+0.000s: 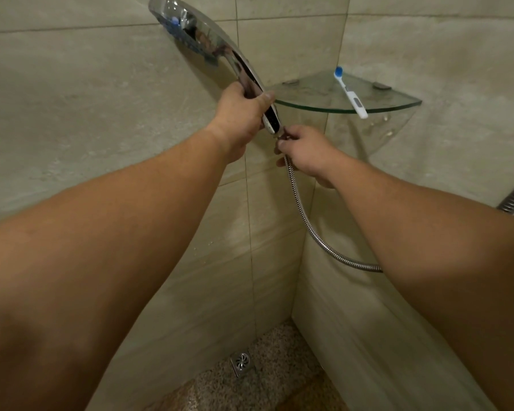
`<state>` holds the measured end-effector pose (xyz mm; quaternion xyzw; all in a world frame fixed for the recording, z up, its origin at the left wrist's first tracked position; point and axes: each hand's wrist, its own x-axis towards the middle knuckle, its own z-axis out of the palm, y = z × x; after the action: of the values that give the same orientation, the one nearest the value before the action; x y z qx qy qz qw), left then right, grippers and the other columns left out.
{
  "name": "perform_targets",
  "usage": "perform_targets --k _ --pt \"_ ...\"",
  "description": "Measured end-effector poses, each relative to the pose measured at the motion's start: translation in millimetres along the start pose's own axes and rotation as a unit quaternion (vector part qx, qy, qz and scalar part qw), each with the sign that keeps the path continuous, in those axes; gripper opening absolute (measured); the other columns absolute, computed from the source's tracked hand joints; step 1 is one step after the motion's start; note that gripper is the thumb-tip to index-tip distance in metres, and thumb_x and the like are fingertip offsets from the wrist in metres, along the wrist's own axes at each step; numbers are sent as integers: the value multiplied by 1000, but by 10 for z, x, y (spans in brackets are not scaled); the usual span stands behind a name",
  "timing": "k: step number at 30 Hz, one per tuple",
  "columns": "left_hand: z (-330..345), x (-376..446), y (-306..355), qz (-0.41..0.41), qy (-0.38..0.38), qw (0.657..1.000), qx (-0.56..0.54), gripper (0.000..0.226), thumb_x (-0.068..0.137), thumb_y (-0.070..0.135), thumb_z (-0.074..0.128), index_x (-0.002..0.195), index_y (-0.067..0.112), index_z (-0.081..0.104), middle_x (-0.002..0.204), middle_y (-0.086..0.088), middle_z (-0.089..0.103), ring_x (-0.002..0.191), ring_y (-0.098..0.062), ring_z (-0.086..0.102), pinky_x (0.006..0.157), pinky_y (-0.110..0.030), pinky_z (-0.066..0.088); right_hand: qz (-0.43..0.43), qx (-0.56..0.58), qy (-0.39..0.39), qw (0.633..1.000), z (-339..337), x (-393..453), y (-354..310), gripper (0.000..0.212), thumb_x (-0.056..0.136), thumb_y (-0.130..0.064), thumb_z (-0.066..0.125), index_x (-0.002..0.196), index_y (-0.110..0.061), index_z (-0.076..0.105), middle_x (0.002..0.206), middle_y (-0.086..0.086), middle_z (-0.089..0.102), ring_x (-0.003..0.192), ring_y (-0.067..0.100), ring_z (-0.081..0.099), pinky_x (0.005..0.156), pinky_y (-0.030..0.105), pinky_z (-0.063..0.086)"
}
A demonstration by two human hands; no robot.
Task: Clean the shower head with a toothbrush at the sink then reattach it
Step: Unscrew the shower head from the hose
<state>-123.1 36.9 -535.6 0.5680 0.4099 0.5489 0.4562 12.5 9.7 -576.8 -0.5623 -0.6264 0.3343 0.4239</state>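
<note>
2 hands are raised in the corner of a tiled shower, and only 1 holder of things is seen there: a glass corner shelf (392,106) fixed across the 2 walls, on which a single toothbrush (350,93) is laid. The toothbrush is white with a blue bristle head; its bristle end is turned toward the wall corner and its handle end juts just past the shelf's curved front edge. The shower head (190,34) is held up in front of the left wall, to the left of the shelf. Its chrome handle is gripped by the left hand (244,114), whose fingers are wrapped round it with the thumb laid along the upper side. The long axis is set on a slant: the round spray face is up and to the left, turned toward the tiles, and the handle end is down and to the right. Just below that end, the metal fitting at the top of the hose (303,212) is pinched by the curled fingers of the right hand (306,151). Whether fitting and handle are joined cannot be told. The ribbed hose is hung down from the right hand and curves away behind the right forearm. A small metal drain (241,361) is set in the speckled floor below.
</note>
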Motion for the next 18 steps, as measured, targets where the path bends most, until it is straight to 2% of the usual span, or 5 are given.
perform_targets --k 4,7,9,14,18 --pt "-6 19 -24 -5 5 1000 13 12 99 9 63 108 8 56 106 -15 67 107 -33 69 91 -49 61 -10 -25 15 1000 8 15 26 14 93 -5 60 107 -9 60 77 0 56 68 18 59 77 39 59" --pt "2 11 -10 2 4 1000 -3 14 100 9 62 112 6 55 107 -14 66 103 -27 68 82 -36 61 2 -62 53 997 -7 22 67 31 82 -5 73 81 -19 46 83 7 59 71 27 62 61 39 58" --pt "-16 14 17 6 4 1000 -5 14 101 10 62 112 6 55 109 -13 66 104 -27 69 78 -32 60 13 -69 70 995 -14 10 96 38 79 -7 77 75 -22 42 89 10 60 75 32 65 61 41 59" --pt "-100 35 -39 0 11 999 44 21 94 20 68 112 12 58 119 -12 69 111 -29 68 97 -50 58 35 -188 67 979 -65 -15 116 24 77 -27 81 95 -19 66 95 9 70 83 30 69 78 44 58" --pt "-124 -50 -141 0 3 995 104 45 82 34 69 121 15 60 121 -5 70 113 -24 67 102 -46 55 27 -316 53 947 -86 -57 74 30 85 -35 74 108 -15 73 100 8 71 93 25 65 85 36 53"
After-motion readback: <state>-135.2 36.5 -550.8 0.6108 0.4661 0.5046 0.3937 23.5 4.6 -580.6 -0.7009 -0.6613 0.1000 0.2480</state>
